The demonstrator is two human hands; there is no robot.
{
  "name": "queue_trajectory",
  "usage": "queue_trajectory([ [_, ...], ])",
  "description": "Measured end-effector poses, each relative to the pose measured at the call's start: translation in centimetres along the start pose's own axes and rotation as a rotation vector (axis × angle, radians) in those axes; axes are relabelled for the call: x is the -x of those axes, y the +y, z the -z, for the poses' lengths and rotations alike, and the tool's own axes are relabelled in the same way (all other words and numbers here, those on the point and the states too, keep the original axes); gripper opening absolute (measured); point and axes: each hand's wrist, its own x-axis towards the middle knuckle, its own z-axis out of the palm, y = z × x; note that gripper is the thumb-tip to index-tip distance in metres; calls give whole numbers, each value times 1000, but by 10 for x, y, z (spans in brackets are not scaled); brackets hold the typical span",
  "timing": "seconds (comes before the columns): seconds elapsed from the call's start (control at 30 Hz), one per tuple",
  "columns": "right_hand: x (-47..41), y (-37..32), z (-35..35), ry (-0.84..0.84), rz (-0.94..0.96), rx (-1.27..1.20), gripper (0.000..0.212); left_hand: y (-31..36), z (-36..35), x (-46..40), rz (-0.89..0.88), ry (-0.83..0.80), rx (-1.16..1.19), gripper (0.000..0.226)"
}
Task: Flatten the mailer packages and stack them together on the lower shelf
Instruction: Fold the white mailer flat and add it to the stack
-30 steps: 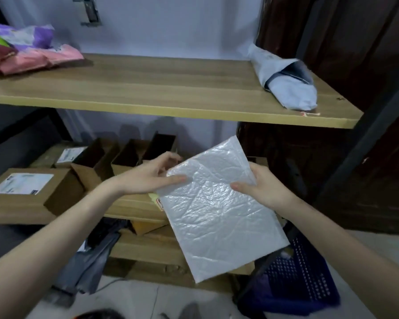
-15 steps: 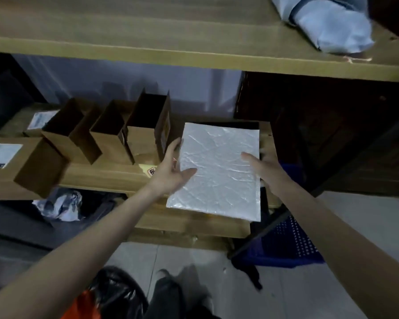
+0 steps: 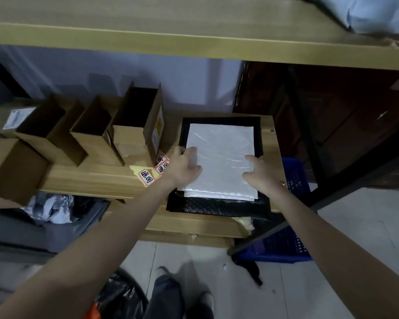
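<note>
A white bubble mailer lies flat on a larger black bubble mailer at the right end of the lower wooden shelf. A second white edge shows just under it at the near side. My left hand rests on the white mailer's left edge with fingers bent over it. My right hand rests on its right edge, fingers spread. A grey-blue mailer lies on the upper shelf at the top right.
Three open cardboard boxes stand on the lower shelf left of the stack, with a labelled box further left. Red-and-yellow stickers lie by my left wrist. A blue plastic basket sits on the floor at right; crumpled bags lie below left.
Both hands carried the white mailer down from mid-air and laid it flat on the black mailer on the lower shelf. The camera tilted down and closer.
</note>
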Motion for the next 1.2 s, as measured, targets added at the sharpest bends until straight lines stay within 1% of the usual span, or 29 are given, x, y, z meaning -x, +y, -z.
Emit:
queue_trajectory([
  [0.1,-7,4,-5,-15,5,67,58,-3,-1,-3,89,-51,-26,59],
  [0.17,-10,5,-5,38,-3,131,53,-4,1,-6,98,-73,-171,61],
  [0.23,-13,2,-3,143,37,166,51,-4,4,-11,67,-12,-323,60],
  [0.27,-15,-2,-2,196,84,183,52,-3,5,-14,38,44,-347,62],
  [0.33,-24,-11,-2,261,207,206,57,2,3,-22,-35,144,-317,69],
  [0.4,-37,-18,-8,228,292,286,62,9,-5,-30,-129,153,-330,75],
  [0.5,-52,-16,-27,102,312,422,65,14,-24,-40,-237,29,-469,66],
  [0.57,-57,-7,-40,29,279,452,64,10,-35,-44,-229,-53,-528,63],
  [0.63,-59,0,-46,4,256,451,64,5,-41,-47,-197,-101,-552,62],
  [0.83,-61,2,-49,5,256,467,65,0,-46,-49,-197,-118,-518,63],
  [0.93,-61,2,-48,-21,254,469,65,-3,-47,-50,-203,-135,-483,63],
  [1.03,-63,2,-44,-68,261,436,65,-3,-40,-53,-220,-165,-354,64],
  [1.13,-65,-1,-32,-147,263,341,69,-4,-29,-55,-245,-143,-179,66],
  [1.2,-63,-6,-20,-175,275,253,76,-4,-22,-54,-271,-115,-180,69],
])
